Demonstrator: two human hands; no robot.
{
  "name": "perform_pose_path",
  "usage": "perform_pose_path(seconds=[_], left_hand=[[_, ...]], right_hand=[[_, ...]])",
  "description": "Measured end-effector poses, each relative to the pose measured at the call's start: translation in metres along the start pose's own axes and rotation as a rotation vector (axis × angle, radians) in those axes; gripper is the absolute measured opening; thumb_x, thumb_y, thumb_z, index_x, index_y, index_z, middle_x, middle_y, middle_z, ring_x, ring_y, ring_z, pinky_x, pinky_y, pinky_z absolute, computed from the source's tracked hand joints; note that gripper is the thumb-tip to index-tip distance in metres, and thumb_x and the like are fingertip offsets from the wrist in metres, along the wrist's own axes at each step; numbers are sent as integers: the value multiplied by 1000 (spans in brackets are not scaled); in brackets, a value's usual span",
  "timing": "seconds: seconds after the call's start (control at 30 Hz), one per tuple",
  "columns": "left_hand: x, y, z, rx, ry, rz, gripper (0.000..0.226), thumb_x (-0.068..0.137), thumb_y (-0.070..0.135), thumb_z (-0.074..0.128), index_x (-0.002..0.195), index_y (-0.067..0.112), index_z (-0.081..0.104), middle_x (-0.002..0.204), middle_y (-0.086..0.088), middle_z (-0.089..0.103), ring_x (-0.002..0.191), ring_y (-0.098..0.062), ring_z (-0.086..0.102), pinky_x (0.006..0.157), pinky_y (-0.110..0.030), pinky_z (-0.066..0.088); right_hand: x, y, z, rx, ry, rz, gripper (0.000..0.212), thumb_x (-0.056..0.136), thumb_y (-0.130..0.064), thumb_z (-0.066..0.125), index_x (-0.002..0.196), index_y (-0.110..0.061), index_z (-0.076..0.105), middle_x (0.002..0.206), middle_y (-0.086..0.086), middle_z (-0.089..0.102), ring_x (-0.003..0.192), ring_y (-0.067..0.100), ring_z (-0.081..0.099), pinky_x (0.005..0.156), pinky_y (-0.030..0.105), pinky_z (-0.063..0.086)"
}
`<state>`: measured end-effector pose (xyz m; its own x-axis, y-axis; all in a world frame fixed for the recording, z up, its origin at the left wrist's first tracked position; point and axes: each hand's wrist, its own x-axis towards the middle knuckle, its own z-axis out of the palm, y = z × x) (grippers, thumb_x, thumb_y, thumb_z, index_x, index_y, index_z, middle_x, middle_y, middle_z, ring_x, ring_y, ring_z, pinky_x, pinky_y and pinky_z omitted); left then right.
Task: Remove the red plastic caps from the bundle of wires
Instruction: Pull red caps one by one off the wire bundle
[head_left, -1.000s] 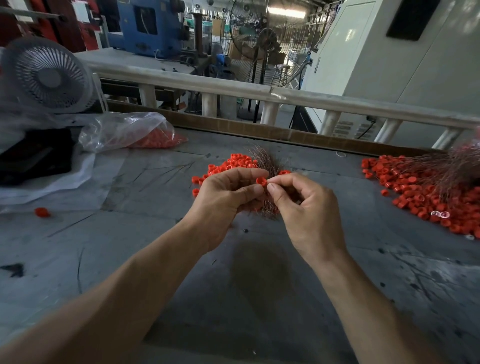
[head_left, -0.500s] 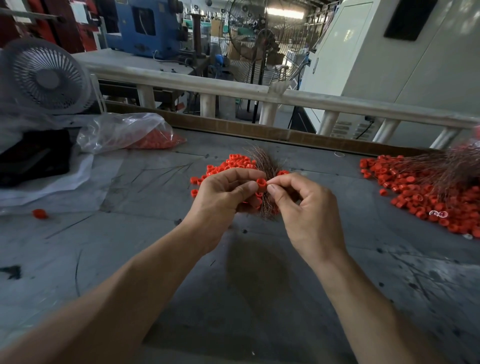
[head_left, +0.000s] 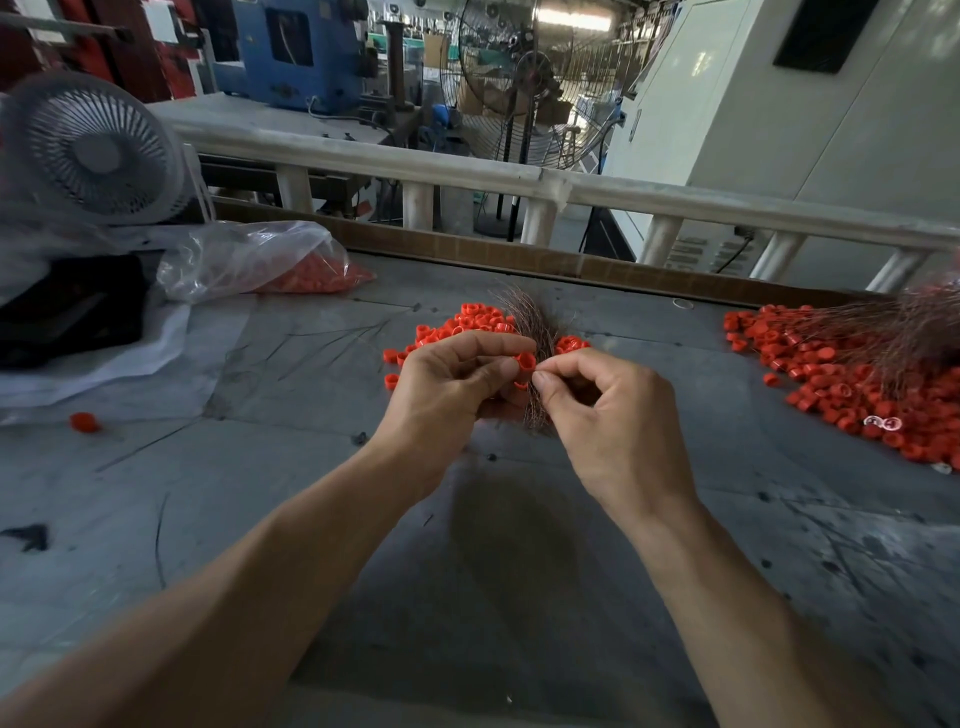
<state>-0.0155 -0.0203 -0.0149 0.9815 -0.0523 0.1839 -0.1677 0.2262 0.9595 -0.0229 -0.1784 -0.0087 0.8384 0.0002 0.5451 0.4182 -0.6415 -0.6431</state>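
Over the middle of the grey table, my left hand (head_left: 449, 382) grips a bundle of thin brown wires (head_left: 530, 325), which fans out above and below the fist. A red plastic cap (head_left: 525, 361) sits at my left thumb tip, with another partly hidden under it. Thumb and forefinger of my right hand (head_left: 605, 415) pinch together right beside that cap, on a wire. A small heap of loose red caps (head_left: 470, 325) lies on the table just behind my hands.
A big pile of red caps with wires (head_left: 852, 374) lies at the right. A clear plastic bag of red caps (head_left: 280, 265) and a white desk fan (head_left: 93, 150) stand at the back left. One stray cap (head_left: 84, 422) lies at the left. A cardboard strip and railing (head_left: 519, 176) bound the table's far edge.
My hands have stayed in place. The red cap has come up a little at my left thumb tip, and my right fingers have drawn slightly away from it to the right.
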Motion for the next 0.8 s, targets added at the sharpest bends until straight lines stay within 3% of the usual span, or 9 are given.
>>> perform_pose_path(seconds=[0.23, 0.47, 0.8], left_hand=[[-1, 2, 0, -24, -11, -44, 22, 95, 0, 57, 112, 3, 72, 89, -17, 72, 85, -28, 67, 88, -45, 60], [2, 1, -3, -49, -26, -95, 22, 94, 4, 61, 112, 0, 72, 98, -22, 72, 87, -28, 70, 91, -48, 58], [4, -1, -7, -57, -54, -102, 21, 93, 5, 64, 112, 1, 73, 97, -20, 75, 87, -26, 73, 86, -40, 60]], right_hand=[[1, 1, -1, -22, 3, 21, 7, 91, -26, 74, 85, -26, 78, 72, -14, 73, 70, 4, 68, 66, 33, 58], [2, 3, -4, -16, -23, 12, 6, 92, -24, 73, 90, -26, 79, 76, -14, 74, 72, 5, 69, 68, 37, 59], [2, 5, -5, -14, -21, 15, 7, 92, -25, 74, 95, -26, 80, 83, -14, 77, 78, 2, 70, 72, 35, 60]])
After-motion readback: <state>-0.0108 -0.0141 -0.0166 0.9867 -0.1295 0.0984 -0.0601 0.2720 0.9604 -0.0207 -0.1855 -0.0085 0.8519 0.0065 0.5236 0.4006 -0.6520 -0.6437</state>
